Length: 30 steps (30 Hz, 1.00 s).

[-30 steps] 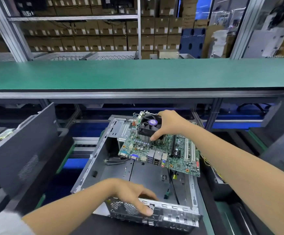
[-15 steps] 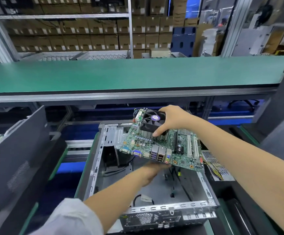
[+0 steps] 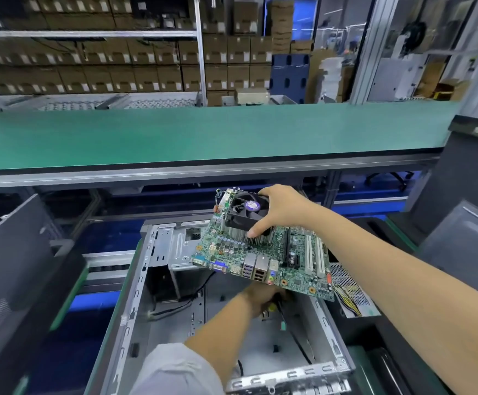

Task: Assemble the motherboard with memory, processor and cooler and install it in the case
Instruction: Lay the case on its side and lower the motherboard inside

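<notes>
The green motherboard (image 3: 263, 258), with its black cooler fan (image 3: 246, 212) and finned heatsink mounted, hangs tilted over the open grey case (image 3: 135, 306). My right hand (image 3: 283, 209) grips the cooler from the right, thumb on its near edge, and carries the whole board. My left hand (image 3: 260, 299) reaches into the case beneath the board's near edge. Its fingers are partly hidden by the board and look curled round a black cable (image 3: 297, 343) that runs down across the case floor.
A green conveyor belt (image 3: 203, 135) crosses behind the case. Dark case side panels stand at the left (image 3: 12, 275) and right (image 3: 466, 243). A perforated power supply with yellow wires (image 3: 351, 295) sits by the case's right wall. Shelves of cardboard boxes fill the background.
My left hand left the case's rear panel and went inside the case under the board. My right hand lifted the board a little higher, and the view shifted forward.
</notes>
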Motion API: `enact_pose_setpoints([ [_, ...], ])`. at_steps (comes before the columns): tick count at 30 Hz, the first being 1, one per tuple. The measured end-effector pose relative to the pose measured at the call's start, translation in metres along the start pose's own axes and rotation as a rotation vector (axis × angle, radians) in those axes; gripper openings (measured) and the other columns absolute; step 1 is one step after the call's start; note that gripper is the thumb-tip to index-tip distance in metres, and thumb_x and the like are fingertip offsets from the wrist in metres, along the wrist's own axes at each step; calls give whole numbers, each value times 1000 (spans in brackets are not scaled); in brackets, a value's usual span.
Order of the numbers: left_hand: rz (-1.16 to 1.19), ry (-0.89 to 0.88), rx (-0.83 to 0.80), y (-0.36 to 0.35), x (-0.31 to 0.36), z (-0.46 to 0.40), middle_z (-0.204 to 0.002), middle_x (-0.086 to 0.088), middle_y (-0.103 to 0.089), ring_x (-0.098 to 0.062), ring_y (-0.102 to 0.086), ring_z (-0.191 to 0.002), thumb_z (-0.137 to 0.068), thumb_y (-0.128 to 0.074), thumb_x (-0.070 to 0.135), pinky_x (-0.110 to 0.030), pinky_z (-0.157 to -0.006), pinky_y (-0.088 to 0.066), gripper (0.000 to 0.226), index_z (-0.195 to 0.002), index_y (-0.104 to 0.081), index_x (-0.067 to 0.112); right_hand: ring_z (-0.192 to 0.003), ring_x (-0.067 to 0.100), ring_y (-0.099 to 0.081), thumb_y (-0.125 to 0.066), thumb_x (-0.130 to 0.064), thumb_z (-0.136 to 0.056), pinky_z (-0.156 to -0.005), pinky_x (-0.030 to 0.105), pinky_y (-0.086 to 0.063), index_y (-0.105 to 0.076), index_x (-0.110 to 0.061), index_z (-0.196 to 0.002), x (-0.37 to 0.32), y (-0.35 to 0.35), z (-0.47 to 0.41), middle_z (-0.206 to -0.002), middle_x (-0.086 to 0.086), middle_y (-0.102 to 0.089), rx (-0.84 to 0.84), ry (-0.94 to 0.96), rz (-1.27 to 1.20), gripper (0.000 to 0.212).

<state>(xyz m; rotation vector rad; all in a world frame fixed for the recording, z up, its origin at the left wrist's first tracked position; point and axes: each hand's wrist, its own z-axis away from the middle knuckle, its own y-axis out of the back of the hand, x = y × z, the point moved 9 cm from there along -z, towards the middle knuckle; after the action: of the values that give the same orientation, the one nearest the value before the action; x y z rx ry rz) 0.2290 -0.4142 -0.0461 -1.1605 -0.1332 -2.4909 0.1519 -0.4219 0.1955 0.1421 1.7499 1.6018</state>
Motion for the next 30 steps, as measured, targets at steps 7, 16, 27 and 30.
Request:
enact_pose_setpoints([
  [7, 76, 11, -68, 16, 4, 17, -60, -5, -65, -12, -59, -57, -91, -61, 5, -23, -62, -49, 19, -72, -63, 4, -132, 25, -40, -87, -53, -53, -98, 33, -39, -32, -7, -145, -5, 1, 3, -146, 7, -40, 1, 22, 19, 116],
  [16, 167, 22, -70, 93, 14, 72, -69, -13, -67, -18, -65, -54, -99, -38, 0, -27, -60, -56, 27, -81, -57, -5, -125, 22, -47, -87, -55, -49, -99, 33, -41, -42, -9, -139, -12, -12, 19, -141, 4, -47, -76, 20, -2, 111],
  [27, -1224, -325, 208, 157, 88, 107, -59, -1, -51, -12, -44, -47, -98, -53, 25, -24, -49, -37, 28, -75, -56, 10, -133, 15, -39, -84, -64, -45, -97, 21, -30, -36, -19, -143, -19, -34, 54, -147, -7, -38, -284, 73, 38, 119],
  [30, -1351, -393, 230, 152, 108, 105, -65, -3, -55, -14, -46, -54, -93, -60, 25, -23, -52, -36, 30, -67, -56, 12, -128, 16, -45, -83, -66, -44, -97, 22, -37, -42, -20, -139, -23, -42, 63, -142, -6, -44, -320, 77, 65, 113],
])
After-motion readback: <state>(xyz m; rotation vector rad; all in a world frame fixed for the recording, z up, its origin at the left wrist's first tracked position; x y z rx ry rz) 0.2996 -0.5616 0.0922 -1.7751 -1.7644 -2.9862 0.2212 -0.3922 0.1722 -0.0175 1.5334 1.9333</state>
